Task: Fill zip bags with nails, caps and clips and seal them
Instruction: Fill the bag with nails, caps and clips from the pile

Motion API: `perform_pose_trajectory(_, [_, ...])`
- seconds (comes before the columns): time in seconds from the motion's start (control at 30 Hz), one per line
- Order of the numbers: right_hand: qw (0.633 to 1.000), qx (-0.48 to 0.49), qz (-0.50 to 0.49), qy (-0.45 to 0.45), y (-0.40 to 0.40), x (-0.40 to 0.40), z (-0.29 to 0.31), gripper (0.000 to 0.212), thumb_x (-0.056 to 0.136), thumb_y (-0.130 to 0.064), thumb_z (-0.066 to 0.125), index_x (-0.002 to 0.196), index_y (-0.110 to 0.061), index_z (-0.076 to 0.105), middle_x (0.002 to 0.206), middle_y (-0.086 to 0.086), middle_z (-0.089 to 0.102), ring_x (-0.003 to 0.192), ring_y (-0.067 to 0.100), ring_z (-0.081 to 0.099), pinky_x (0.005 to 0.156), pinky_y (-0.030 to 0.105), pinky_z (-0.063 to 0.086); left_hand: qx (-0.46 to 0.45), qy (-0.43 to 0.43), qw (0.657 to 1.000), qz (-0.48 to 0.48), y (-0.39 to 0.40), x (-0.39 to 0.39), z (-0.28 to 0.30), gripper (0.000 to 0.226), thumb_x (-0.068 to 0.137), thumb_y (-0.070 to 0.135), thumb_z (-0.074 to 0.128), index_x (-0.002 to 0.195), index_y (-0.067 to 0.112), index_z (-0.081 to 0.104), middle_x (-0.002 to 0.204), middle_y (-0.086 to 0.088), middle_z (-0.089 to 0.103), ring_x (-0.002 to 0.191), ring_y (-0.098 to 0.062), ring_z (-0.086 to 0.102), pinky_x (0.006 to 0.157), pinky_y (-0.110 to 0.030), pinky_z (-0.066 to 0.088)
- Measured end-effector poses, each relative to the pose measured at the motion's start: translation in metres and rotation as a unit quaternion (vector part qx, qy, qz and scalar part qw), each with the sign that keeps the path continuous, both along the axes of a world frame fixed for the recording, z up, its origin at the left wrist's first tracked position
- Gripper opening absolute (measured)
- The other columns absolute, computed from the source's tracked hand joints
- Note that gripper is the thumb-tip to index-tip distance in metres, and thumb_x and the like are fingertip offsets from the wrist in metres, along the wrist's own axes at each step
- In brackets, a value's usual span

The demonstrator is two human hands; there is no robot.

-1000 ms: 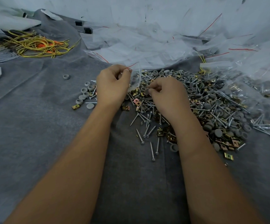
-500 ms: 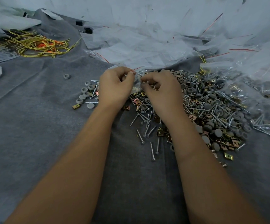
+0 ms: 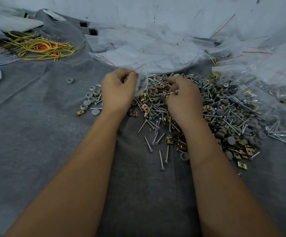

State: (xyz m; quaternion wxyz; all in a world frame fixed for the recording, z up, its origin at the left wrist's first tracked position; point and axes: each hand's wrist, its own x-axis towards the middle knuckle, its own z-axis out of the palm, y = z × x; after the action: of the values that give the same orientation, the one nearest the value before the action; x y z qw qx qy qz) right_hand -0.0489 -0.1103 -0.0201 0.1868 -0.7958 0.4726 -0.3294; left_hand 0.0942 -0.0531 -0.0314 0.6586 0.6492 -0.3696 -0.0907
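The zip bag (image 3: 141, 82), a small clear one with a red seal line, hangs just above centre frame, pinched at its mouth by the curled fingers of the left hand (image 3: 119, 90). Just to its right, the right hand (image 3: 181, 98) is bent down over the mixed pile (image 3: 207, 113) of screw-like nails, grey caps and brass clips, its fingertips curled as if picking; whether they hold a piece I cannot tell. To do this step well, the mouth should probably be kept spread and low beside the pile so pieces drop straight in, with nail points kept off the thin film. Loose nails (image 3: 157, 142) trail toward the lower centre, and a small cluster of caps (image 3: 90, 100) sits left of the left hand. Empty bags (image 3: 147, 48) crowd the upper middle, filled bags (image 3: 267, 93) the right edge, yellow wire (image 3: 39, 48) the upper left; the grey cloth (image 3: 36, 142) at lower left offers the freest room.
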Motion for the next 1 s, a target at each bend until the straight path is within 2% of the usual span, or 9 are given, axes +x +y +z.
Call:
perform_pose_trajectory(0.1, [0.995,0.016,0.025,0.091,0.002,0.000,-0.001,0.046,0.089,-0.016,0.049,0.133,-0.027,0.058,0.134,0.005,0.056,0.124,0.030,0.046,0.102,0.050,0.040,-0.004,-0.002,1.000,-0.002,-0.001,0.000,-0.001,0.019,0.090,0.013,0.056,0.085,0.016,0.074,0.062,0.000,0.057,0.050,-0.001,0.040,0.049,-0.016,0.032])
perform_pose_trajectory(0.23, [0.987,0.004,0.032,0.156,0.005,0.003,-0.001,0.033,0.092,-0.031,0.053,0.123,-0.032,0.065,0.126,0.001,0.060,0.129,0.030,0.040,0.106,0.049,0.035,-0.007,0.001,1.000,-0.003,-0.001,0.001,-0.002,0.019,0.090,0.015,0.056,0.083,0.020,0.072,0.058,0.005,0.055,0.046,0.000,0.040,0.047,-0.013,0.031])
perform_pose_trajectory(0.37, [0.991,-0.009,0.019,0.134,0.005,0.003,0.000,0.025,0.090,-0.029,0.058,0.111,-0.031,0.071,0.113,-0.001,0.069,0.116,0.028,0.054,0.105,0.045,0.037,-0.004,-0.001,1.000,-0.003,-0.001,0.001,-0.002,0.019,0.089,0.015,0.056,0.083,0.019,0.073,0.064,0.001,0.059,0.051,-0.001,0.042,0.049,-0.014,0.033])
perform_pose_trajectory(0.6, [0.998,-0.041,0.025,0.040,0.008,0.003,0.002,0.010,0.090,-0.030,0.064,0.089,-0.026,0.073,0.096,-0.006,0.070,0.100,0.021,0.061,0.096,0.045,0.044,0.000,-0.006,1.000,-0.007,-0.001,0.000,-0.002,0.018,0.089,0.016,0.056,0.081,0.019,0.072,0.063,-0.004,0.056,0.049,-0.001,0.038,0.048,-0.015,0.031])
perform_pose_trajectory(0.7, [0.997,-0.072,0.025,-0.020,0.008,0.005,0.003,0.012,0.089,-0.029,0.064,0.094,-0.023,0.073,0.097,-0.003,0.067,0.096,0.019,0.060,0.090,0.042,0.047,-0.001,-0.017,1.000,-0.023,0.001,-0.003,0.000,0.019,0.086,0.018,0.056,0.077,0.025,0.070,0.069,-0.014,0.064,0.056,-0.004,0.045,0.053,-0.019,0.036])
perform_pose_trajectory(0.8, [0.990,-0.084,0.045,-0.102,0.011,0.010,0.003,0.015,0.087,-0.024,0.064,0.098,-0.020,0.074,0.101,-0.001,0.059,0.101,0.018,0.056,0.089,0.031,0.044,0.014,-0.047,0.998,-0.040,0.003,-0.007,0.001,0.019,0.082,0.025,0.053,0.081,0.023,0.072,0.064,-0.005,0.065,0.055,-0.005,0.048,0.056,-0.025,0.038])
perform_pose_trajectory(0.87, [0.984,-0.088,0.076,-0.138,0.014,0.014,0.003,0.014,0.084,-0.020,0.065,0.095,-0.018,0.074,0.101,-0.001,0.055,0.101,0.015,0.053,0.087,0.021,0.039,0.023,-0.064,0.997,-0.048,0.003,-0.007,0.001,0.023,0.083,0.023,0.054,0.087,0.016,0.075,0.067,-0.007,0.067,0.059,-0.014,0.056,0.059,-0.031,0.045])
perform_pose_trajectory(0.93, [0.983,-0.094,0.098,-0.122,0.016,0.017,0.000,0.013,0.084,-0.019,0.066,0.094,-0.018,0.074,0.103,-0.001,0.053,0.103,0.015,0.050,0.086,0.018,0.035,0.025,-0.075,0.996,-0.048,0.003,-0.006,0.001,0.022,0.086,0.018,0.055,0.090,0.013,0.075,0.077,-0.013,0.071,0.070,-0.026,0.063,0.066,-0.036,0.050])
perform_pose_trajectory(1.0, [0.987,-0.094,0.105,-0.079,0.014,0.018,-0.004,0.016,0.086,-0.022,0.068,0.100,-0.018,0.074,0.106,0.001,0.053,0.107,0.017,0.049,0.090,0.020,0.036,0.019,-0.073,0.996,-0.047,0.002,-0.006,0.001,0.020,0.086,0.016,0.055,0.088,0.015,0.075,0.076,-0.015,0.070,0.065,-0.019,0.058,0.063,-0.033,0.047])
